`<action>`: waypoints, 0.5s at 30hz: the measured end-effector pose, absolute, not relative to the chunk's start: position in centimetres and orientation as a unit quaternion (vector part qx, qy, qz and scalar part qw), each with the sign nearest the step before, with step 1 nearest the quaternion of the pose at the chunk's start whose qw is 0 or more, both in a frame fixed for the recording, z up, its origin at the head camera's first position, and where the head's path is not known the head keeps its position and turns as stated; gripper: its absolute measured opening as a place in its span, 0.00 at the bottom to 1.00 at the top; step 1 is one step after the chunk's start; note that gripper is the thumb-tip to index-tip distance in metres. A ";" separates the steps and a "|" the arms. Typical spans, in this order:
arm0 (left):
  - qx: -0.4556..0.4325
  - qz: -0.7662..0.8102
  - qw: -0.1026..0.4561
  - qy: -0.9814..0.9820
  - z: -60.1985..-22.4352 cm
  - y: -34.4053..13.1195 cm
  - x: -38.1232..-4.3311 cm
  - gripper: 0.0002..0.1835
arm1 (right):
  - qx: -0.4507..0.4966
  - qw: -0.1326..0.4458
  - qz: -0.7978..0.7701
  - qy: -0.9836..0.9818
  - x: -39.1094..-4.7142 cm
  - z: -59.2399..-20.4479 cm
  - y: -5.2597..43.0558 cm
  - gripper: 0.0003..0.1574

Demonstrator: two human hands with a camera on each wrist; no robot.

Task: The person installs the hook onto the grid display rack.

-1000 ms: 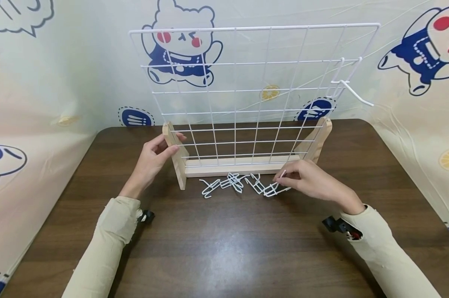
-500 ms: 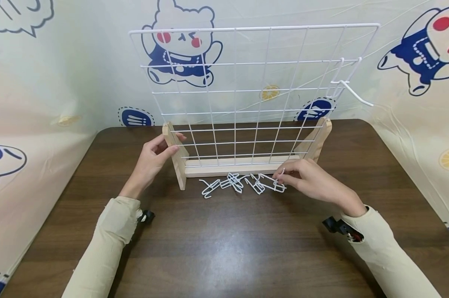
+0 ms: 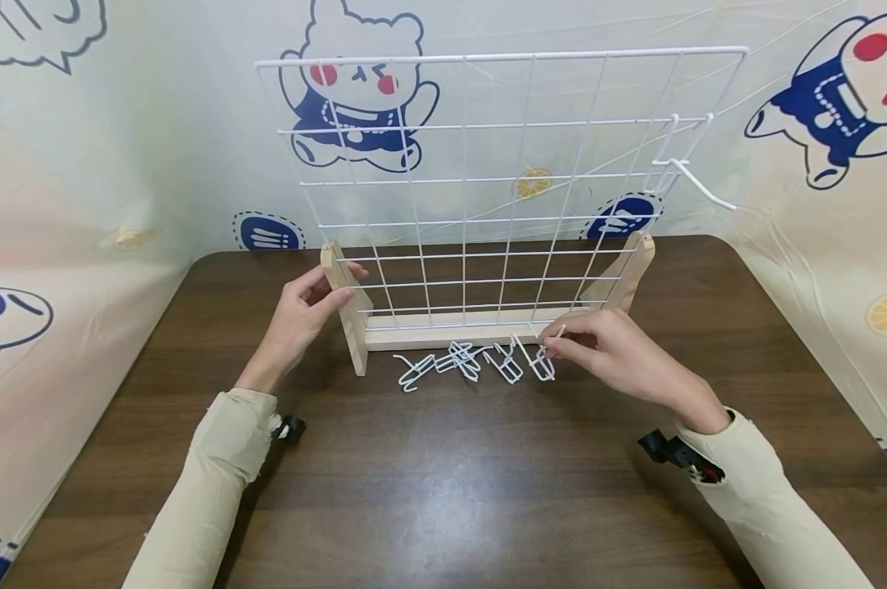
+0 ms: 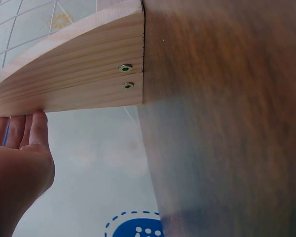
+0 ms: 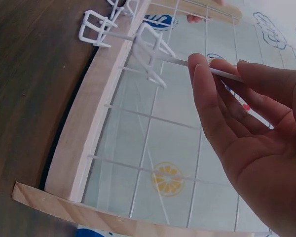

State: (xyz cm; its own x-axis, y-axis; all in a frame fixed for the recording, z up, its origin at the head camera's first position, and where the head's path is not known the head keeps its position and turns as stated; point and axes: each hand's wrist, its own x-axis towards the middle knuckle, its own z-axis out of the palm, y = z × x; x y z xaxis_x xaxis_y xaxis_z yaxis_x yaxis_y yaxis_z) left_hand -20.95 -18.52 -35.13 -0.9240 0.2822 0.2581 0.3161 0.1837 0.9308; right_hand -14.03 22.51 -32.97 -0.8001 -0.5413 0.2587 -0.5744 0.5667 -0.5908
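Note:
My left hand (image 3: pixel 292 323) holds the left wooden side (image 3: pixel 353 331) of the rack's stand, thumb in front and fingers round behind; in the left wrist view, fingers (image 4: pixel 38 129) touch the edge of that wooden side. Between the thumb and fingertips of my right hand (image 3: pixel 616 352) is the rod of a white wire hook (image 5: pixel 153 54). The hook is lifted in front of the stand's base bar (image 3: pixel 451 329), its squared frame pointing away from my palm. Several similar white hooks (image 3: pixel 460 360) lie tangled on the table to its left. Above stands the white wire grid (image 3: pixel 502 56).
One white hook (image 3: pixel 701 184) hangs at the grid's upper right, its prong sticking out forward. The right wooden side (image 3: pixel 635 262) stands behind my right hand. The brown table (image 3: pixel 443 483) extends toward me; a printed cloth (image 3: pixel 156 123) hangs behind and beside it.
My right hand has shifted slightly up, turning the hook in its fingertips so its frame swings leftward, then hangs more upright. The left hand and the rack have stayed in place.

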 end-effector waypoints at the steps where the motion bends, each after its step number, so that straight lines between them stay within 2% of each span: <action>1: -0.195 -0.609 0.014 -0.769 -35.1 -18.5 -20.9 0.21 | 0.317 0.028 0.344 -0.884 -14.0 -32.9 22.5 0.08; 15: -0.195 -0.614 0.015 -0.765 -35.2 -18.5 -21.0 0.20 | 0.328 0.086 0.366 -0.867 -12.9 -31.4 22.3 0.11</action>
